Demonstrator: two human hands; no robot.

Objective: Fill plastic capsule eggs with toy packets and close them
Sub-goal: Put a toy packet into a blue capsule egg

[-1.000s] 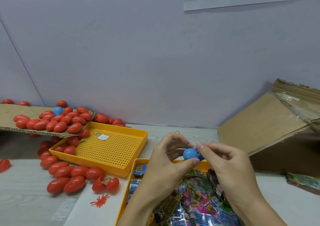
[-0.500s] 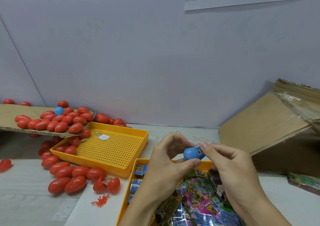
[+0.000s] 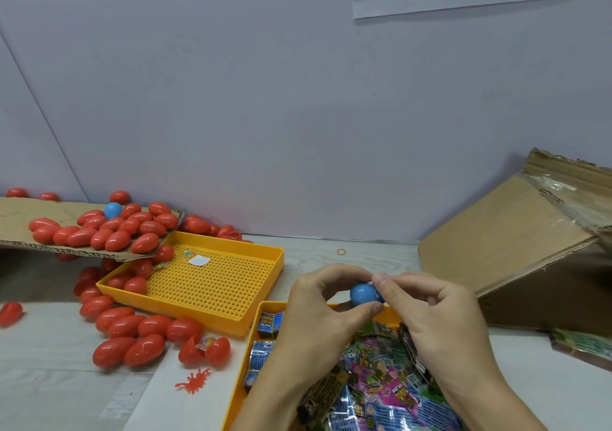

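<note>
We hold the blue capsule egg [image 3: 361, 294] in front of us, above the far rim of the near yellow tray [image 3: 265, 306]. Left hand [image 3: 318, 318] curls around it: thumb under the shell, fingers arched over the top. Right hand [image 3: 430, 311] pinches at the egg's right side with thumb and forefinger, where a bit of blue-and-white toy packet [image 3: 376, 290] shows at the opening; we can't tell how far in it sits or whether a second shell half is on. Near tray holds a heap of toy packets [image 3: 381, 384], mixed blue, pink, green and black prints, with a few small blue boxed ones along its left wall. Second yellow tray [image 3: 212, 285], perforated floor, sits further left and back; a small white slip [image 3: 199, 260] lies in it, and a few red eggs sit in its far-left corner. Red capsule eggs [image 3: 132, 328] are scattered on the worktop [image 3: 49, 348] left of the trays, more piled on a cardboard sheet [image 3: 29, 218] at the back left, with one blue egg [image 3: 113, 210] among them. One red egg lies open [image 3: 203, 351] near the tray corner, and a red splat-shaped toy [image 3: 193, 381] lies just in front of it. Tilted cardboard box [image 3: 510, 252] at right, rubber band [image 3: 341, 251] on the worktop behind our hands.
</note>
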